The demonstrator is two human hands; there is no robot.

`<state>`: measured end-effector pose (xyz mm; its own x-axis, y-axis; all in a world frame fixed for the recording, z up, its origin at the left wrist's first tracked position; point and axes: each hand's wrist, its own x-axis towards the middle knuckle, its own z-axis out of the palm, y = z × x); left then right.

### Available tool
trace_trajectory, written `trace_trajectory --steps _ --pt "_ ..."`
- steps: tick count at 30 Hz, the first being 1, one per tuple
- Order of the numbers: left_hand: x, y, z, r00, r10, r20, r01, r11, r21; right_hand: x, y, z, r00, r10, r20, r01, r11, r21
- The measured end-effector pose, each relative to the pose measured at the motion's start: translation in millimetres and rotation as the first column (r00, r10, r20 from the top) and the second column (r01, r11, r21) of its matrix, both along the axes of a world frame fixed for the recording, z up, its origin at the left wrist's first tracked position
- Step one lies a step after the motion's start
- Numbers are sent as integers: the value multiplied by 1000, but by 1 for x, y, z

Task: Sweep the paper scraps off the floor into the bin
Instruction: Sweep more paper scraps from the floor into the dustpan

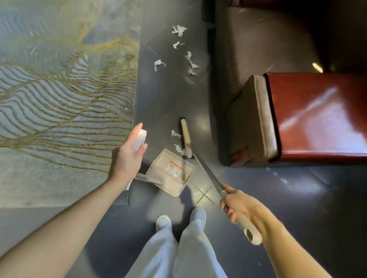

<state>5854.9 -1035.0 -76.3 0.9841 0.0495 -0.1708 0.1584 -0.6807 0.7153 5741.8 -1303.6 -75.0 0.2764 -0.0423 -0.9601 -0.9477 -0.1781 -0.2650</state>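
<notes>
Two scraps lie just left of the broom, just beyond the dustpan.
The left hand grips the dustpan handle, the right hand the broom shaft; more scraps lie farther off.

At nine o'clock the rug is grey-blue with wavy gold lines. White paper scraps dot the dark grey floor at twelve. The dustpan is cream (orange-striped label inside). The broom looks cream too, its bristles perhaps black. At three, a glossy red-brown armrest.

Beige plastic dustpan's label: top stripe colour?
Orange stripe on white label, beige plastic dustpan; head view.
</notes>
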Motion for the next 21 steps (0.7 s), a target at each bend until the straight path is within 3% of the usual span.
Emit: trace_trajectory --steps 4,6,14,21 --pt "-4 -6 -1 1000 3 25 -3 1000 -2 -6 5 22 999 50 -14 -49 998 37" --pt "-8 -3 1 1000 11 23 -11 1000 4 -6 5 34 991 136 6 -136 991 8" --pt "-26 15 -1 995 78 68 -78 997 0 39 -8 46 959 250 134 -229 961 -154" --pt "-13 25 -4 975 211 71 -209 977 -35 100 4 8 842 510 177 -433 834 -343"
